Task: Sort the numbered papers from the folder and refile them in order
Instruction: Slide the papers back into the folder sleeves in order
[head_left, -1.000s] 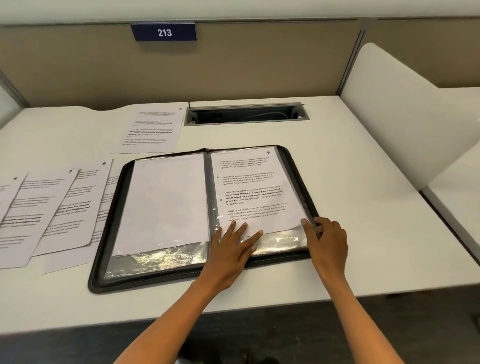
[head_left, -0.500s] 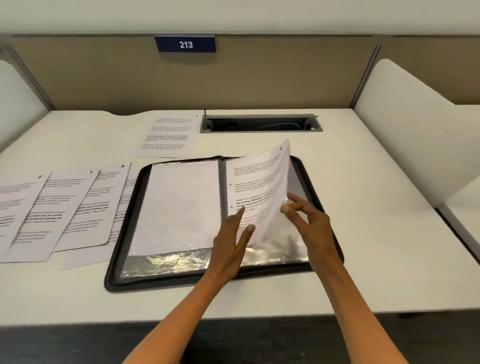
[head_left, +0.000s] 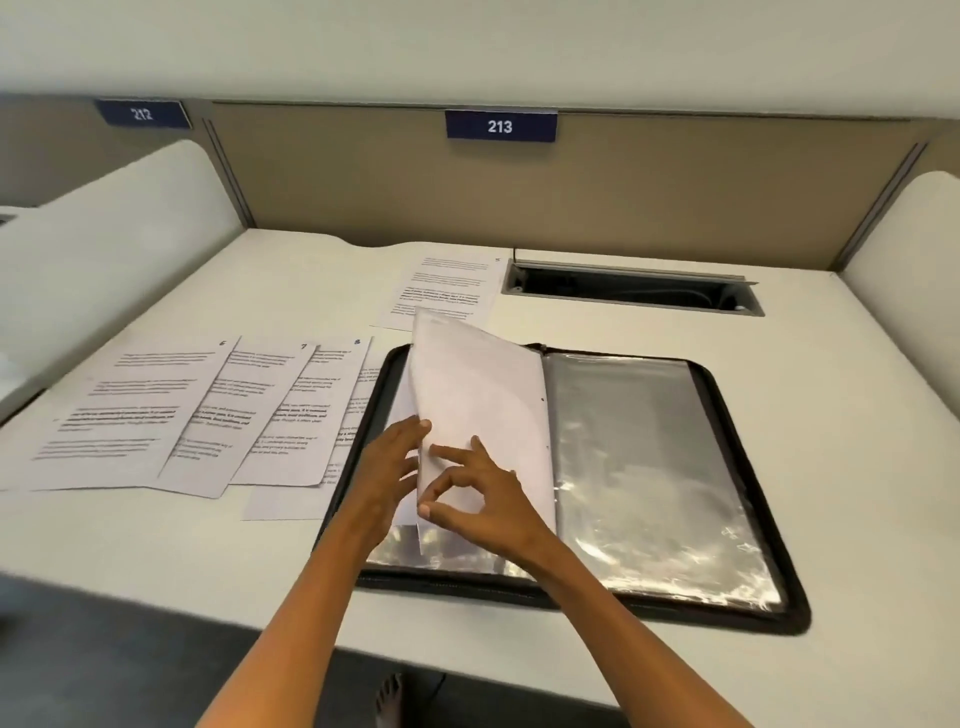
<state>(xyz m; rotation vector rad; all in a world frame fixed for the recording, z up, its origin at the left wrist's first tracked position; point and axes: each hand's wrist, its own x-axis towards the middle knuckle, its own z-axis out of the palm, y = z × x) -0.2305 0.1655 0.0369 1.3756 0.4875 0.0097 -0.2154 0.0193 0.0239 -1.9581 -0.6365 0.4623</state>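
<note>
Both hands (head_left: 447, 483) meet at the turning sleeve (head_left: 478, 405), right hand (head_left: 483, 499) pinching its lower edge, left hand (head_left: 384, 467) flat behind; loose papers (head_left: 208, 410) lie left.

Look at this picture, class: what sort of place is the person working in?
Probably a shared office or study hall with numbered desk bays. A blue 213 plate sits on the beige partition, a 212 plate marks the next bay, and the desk has a cable slot.
</note>
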